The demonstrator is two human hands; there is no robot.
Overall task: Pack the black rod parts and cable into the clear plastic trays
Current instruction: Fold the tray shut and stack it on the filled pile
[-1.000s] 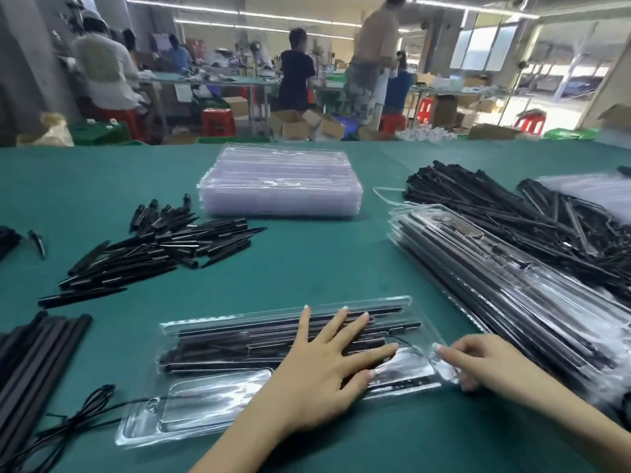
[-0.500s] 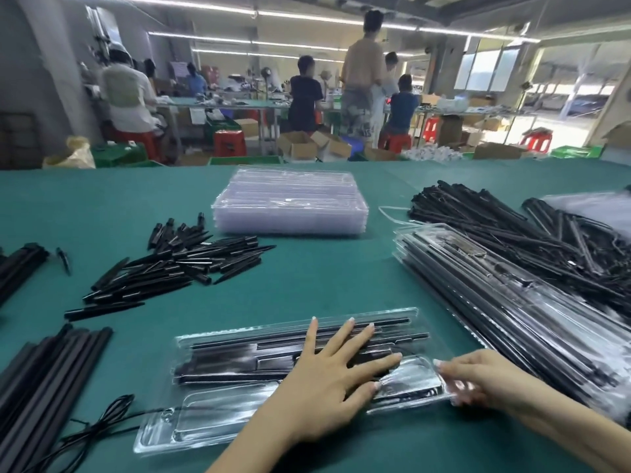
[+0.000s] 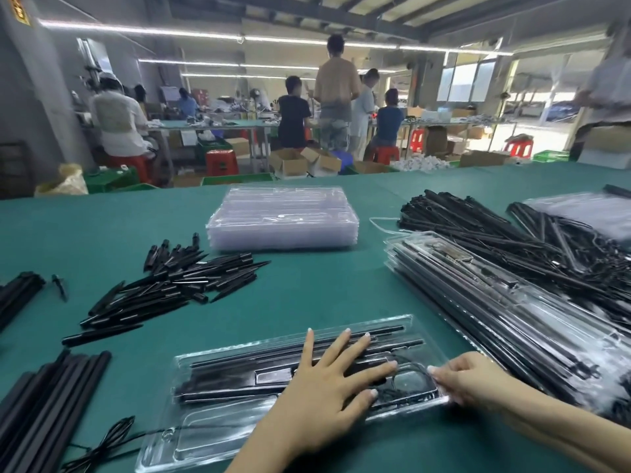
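Note:
A clear plastic tray [image 3: 211,428] lies near the front edge of the green table, with black rods [image 3: 239,373] in its upper slots and a thin black cable [image 3: 406,377] coiled in its right pocket. My left hand [image 3: 327,384] presses flat on the tray with fingers spread over the rods. My right hand [image 3: 467,380] pinches the tray's right end, fingers curled at its rim. A loose black cable [image 3: 102,445] trails off the tray's left end.
A stack of empty clear trays [image 3: 283,216] sits mid-table. Short black rods [image 3: 170,285] lie heaped at left, long black bars [image 3: 41,404] at the near left. Packed trays [image 3: 512,308] are stacked at right beside a heap of long rods [image 3: 495,230]. People work behind the table.
The camera has tilted upward, so the table sits lower in view. My right hand has closed in on the tray's right end; my left hand stays pressed on it.

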